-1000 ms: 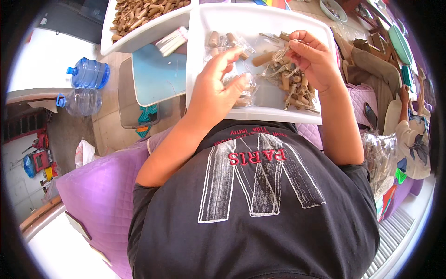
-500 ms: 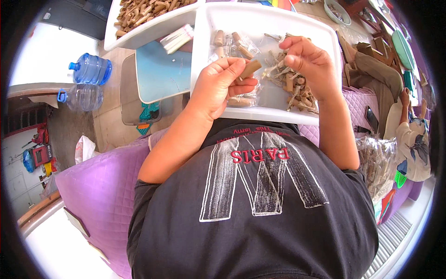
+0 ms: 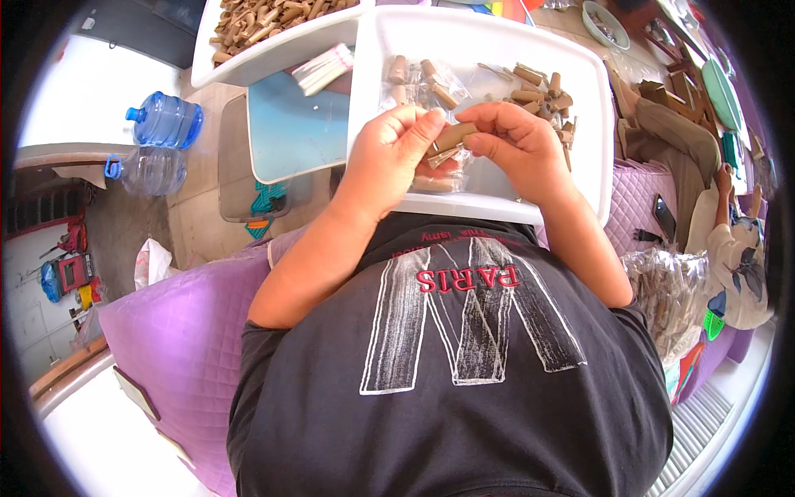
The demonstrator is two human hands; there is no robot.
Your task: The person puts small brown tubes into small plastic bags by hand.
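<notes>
You have the tan tube [image 3: 455,139] pinched in the fingertips of your left hand [image 3: 393,153] and right hand [image 3: 523,149], over the white tray [image 3: 484,207] toward its near edge, thin pale strands [image 3: 447,156] just beneath. The step seems to be handling tube and strands together; next calls for a steady left pinch while your right fingers work the end.

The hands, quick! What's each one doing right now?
Left hand: closed, holding a short brown stick.
Right hand: closed on the stick's right end.
</notes>
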